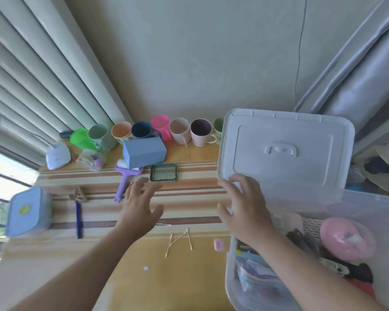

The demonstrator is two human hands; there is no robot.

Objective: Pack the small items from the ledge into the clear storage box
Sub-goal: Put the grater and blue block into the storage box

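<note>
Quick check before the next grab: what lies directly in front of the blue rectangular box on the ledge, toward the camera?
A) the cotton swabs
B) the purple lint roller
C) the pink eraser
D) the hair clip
B: the purple lint roller has its head tucked against the front of the blue rectangular box, with its handle pointing toward the left hand.

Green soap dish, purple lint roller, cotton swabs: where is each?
green soap dish (163, 172), head view, on its wire grate.
purple lint roller (123, 184), head view, on its handle.
cotton swabs (178, 241), head view, on the crossed sticks.
</note>
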